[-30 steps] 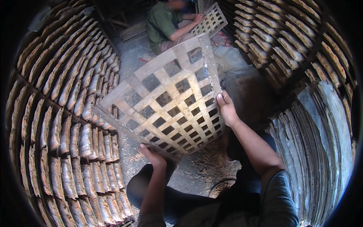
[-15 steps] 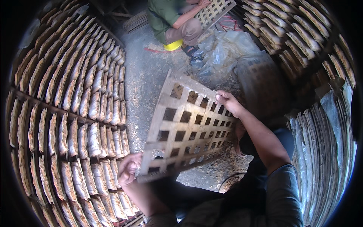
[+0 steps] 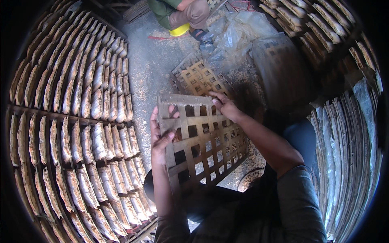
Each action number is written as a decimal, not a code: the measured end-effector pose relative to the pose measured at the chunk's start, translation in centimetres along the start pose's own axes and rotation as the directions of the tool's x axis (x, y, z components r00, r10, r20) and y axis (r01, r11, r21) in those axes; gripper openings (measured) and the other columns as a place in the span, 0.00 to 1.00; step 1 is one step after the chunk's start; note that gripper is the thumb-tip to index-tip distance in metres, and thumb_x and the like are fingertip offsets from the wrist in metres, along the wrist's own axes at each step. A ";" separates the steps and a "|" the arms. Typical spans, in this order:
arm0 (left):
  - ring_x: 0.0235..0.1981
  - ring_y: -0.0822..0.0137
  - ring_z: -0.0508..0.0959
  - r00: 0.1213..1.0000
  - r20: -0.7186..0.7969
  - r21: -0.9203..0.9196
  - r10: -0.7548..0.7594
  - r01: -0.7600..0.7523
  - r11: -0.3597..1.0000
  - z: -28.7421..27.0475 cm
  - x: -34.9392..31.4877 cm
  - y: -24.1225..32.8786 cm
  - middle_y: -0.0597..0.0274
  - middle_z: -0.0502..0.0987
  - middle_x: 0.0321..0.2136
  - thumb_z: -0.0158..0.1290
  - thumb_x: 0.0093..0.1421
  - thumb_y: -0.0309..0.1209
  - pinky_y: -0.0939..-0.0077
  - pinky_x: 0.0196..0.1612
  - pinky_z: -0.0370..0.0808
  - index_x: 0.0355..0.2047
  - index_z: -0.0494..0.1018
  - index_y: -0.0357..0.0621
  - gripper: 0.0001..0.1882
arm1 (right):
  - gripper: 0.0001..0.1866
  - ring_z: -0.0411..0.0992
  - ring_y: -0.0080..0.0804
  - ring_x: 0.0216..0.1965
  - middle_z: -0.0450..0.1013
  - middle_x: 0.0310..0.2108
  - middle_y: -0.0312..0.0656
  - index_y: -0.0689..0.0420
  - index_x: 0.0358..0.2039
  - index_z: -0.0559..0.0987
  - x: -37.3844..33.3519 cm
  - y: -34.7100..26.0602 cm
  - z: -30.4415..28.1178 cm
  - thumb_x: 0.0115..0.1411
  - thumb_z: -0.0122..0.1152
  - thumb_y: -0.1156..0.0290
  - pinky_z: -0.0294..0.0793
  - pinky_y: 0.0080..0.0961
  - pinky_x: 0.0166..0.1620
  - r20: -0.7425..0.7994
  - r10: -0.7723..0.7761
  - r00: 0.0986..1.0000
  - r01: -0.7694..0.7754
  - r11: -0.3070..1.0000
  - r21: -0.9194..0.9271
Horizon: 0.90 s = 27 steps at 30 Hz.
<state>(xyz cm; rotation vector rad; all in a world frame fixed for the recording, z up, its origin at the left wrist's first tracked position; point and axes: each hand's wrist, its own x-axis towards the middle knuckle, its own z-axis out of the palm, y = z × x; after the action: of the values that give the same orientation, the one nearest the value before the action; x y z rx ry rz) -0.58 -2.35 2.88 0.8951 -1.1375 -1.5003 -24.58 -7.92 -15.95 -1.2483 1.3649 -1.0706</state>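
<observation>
1. Lattice panel [image 3: 198, 139]: off the floor [image 3: 152, 69], mid-scene in front of the person, steeply tilted.
2. Left hand [image 3: 160, 131]: clamped on the panel's left edge, thumb on the near face, fingers around behind.
3. Right hand [image 3: 225, 107]: clamped on the far edge, right of the left hand, index finger stretched along the bar. Hands well apart from each other.
4. Second lattice panel [image 3: 197, 74]: just beyond the first, on the floor, partly hidden by it.
5. Crumpled clear plastic [image 3: 241, 34]: far, right of centre, near a co-worker's legs [image 3: 189, 15].
6. Yellow object [image 3: 179, 30]: below the co-worker; kind unclear.
7. Tiers of pale slabs [image 3: 99, 139]: left side, more far right.
8. Stack of thin boards [image 3: 344, 158]: near right, on edge, plastic between some.
</observation>
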 end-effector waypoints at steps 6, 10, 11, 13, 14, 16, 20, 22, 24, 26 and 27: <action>0.62 0.55 0.68 1.000 -0.002 -0.143 -0.003 0.003 0.990 0.0 0.2 -0.5 0.43 0.64 0.63 0.59 0.47 0.18 0.60 0.68 0.61 0.71 0.46 0.49 0.52 | 0.22 0.66 0.45 0.59 0.68 0.56 0.55 0.56 0.61 0.69 -1.6 13.3 -2.9 0.68 0.48 0.68 0.64 0.35 0.61 -0.461 0.285 0.841 -0.400 0.901 -0.172; 0.62 0.56 0.68 0.999 -0.045 -0.067 0.003 -0.006 0.998 -1.4 -1.0 -0.9 0.42 0.63 0.64 0.60 0.46 0.19 0.61 0.67 0.61 0.72 0.43 0.49 0.55 | 0.23 0.69 0.39 0.54 0.71 0.53 0.51 0.57 0.62 0.69 -4.9 18.4 -4.4 0.66 0.50 0.73 0.67 0.32 0.57 -0.450 0.346 0.823 -0.476 0.853 -0.215; 0.62 0.56 0.68 0.999 -0.049 -0.065 0.015 -0.018 0.998 -2.1 -1.2 -1.3 0.41 0.63 0.64 0.60 0.46 0.19 0.59 0.67 0.60 0.72 0.42 0.49 0.56 | 0.23 0.69 0.37 0.53 0.71 0.53 0.50 0.57 0.62 0.69 -5.1 19.2 -4.0 0.65 0.50 0.74 0.68 0.31 0.56 -0.435 0.298 0.850 -0.433 0.866 -0.251; 0.62 0.55 0.68 0.996 -0.074 -0.070 0.039 -0.045 0.997 -2.5 -2.0 -1.1 0.41 0.62 0.64 0.61 0.45 0.20 0.56 0.67 0.59 0.72 0.42 0.49 0.57 | 0.24 0.70 0.34 0.51 0.73 0.51 0.48 0.58 0.62 0.69 -5.4 19.6 -2.2 0.65 0.51 0.76 0.69 0.29 0.54 -0.382 0.145 0.913 -0.285 0.897 -0.339; 0.62 0.55 0.68 0.994 -0.097 -0.073 0.044 -0.052 0.996 -2.4 -2.3 -1.3 0.41 0.62 0.64 0.62 0.45 0.21 0.55 0.67 0.58 0.72 0.42 0.49 0.57 | 0.24 0.71 0.33 0.50 0.74 0.50 0.46 0.58 0.62 0.69 -5.3 19.9 -1.5 0.64 0.51 0.78 0.70 0.29 0.52 -0.352 0.050 0.935 -0.194 0.901 -0.387; 0.62 0.55 0.68 0.988 -0.147 -0.077 0.054 -0.066 0.995 -2.0 -3.0 -1.0 0.41 0.62 0.64 0.63 0.44 0.22 0.53 0.68 0.57 0.72 0.42 0.49 0.58 | 0.25 0.72 0.29 0.48 0.75 0.49 0.44 0.59 0.62 0.69 -4.5 19.9 0.2 0.63 0.52 0.80 0.71 0.27 0.50 -0.339 0.052 0.939 -0.154 0.946 -0.284; 0.62 0.54 0.67 0.996 -0.077 -0.118 0.038 -0.047 0.992 0.4 -1.5 -1.4 0.41 0.62 0.64 0.62 0.44 0.23 0.53 0.68 0.56 0.72 0.42 0.48 0.58 | 0.28 0.71 0.27 0.48 0.75 0.51 0.44 0.57 0.65 0.66 -2.0 24.5 -1.5 0.63 0.53 0.79 0.71 0.25 0.50 -0.420 0.029 0.907 -0.047 0.998 -0.032; 0.62 0.54 0.67 0.989 -0.138 -0.077 0.052 -0.063 0.995 -1.5 -3.7 -1.1 0.41 0.61 0.64 0.62 0.44 0.23 0.53 0.68 0.57 0.72 0.42 0.48 0.57 | 0.26 0.74 0.32 0.46 0.77 0.48 0.47 0.57 0.64 0.67 -2.2 19.1 1.7 0.64 0.53 0.74 0.72 0.29 0.48 -0.246 0.278 0.929 -0.245 0.957 0.156; 0.62 0.54 0.67 0.987 -0.145 -0.059 0.066 -0.075 0.995 -2.4 -4.5 -0.9 0.41 0.61 0.64 0.61 0.45 0.22 0.53 0.69 0.57 0.72 0.42 0.48 0.57 | 0.25 0.76 0.39 0.44 0.78 0.44 0.50 0.57 0.62 0.69 -2.3 13.3 2.8 0.65 0.52 0.70 0.73 0.33 0.47 -0.215 0.361 0.907 -0.355 0.932 0.066; 0.62 0.54 0.67 0.994 -0.087 -0.050 0.067 -0.071 0.996 -2.2 -3.3 -1.0 0.41 0.61 0.64 0.60 0.45 0.22 0.53 0.69 0.57 0.72 0.42 0.47 0.56 | 0.24 0.77 0.47 0.43 0.78 0.41 0.55 0.57 0.61 0.70 -2.1 10.7 2.8 0.64 0.52 0.66 0.73 0.38 0.46 -0.344 0.286 0.894 -0.378 0.894 -0.240; 0.62 0.54 0.66 0.996 -0.049 -0.049 0.068 -0.070 0.996 -2.0 -2.5 -1.3 0.41 0.61 0.64 0.60 0.45 0.22 0.53 0.69 0.57 0.72 0.42 0.47 0.56 | 0.24 0.77 0.50 0.44 0.78 0.40 0.56 0.57 0.60 0.71 -1.8 10.9 2.8 0.64 0.51 0.65 0.73 0.38 0.46 -0.342 0.295 0.892 -0.392 0.882 -0.262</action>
<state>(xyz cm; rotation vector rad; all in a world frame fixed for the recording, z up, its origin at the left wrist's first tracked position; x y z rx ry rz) 1.47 -0.25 1.05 0.8444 -1.0801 -1.4384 -23.48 -5.14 -26.97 -1.0363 1.9759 -0.8154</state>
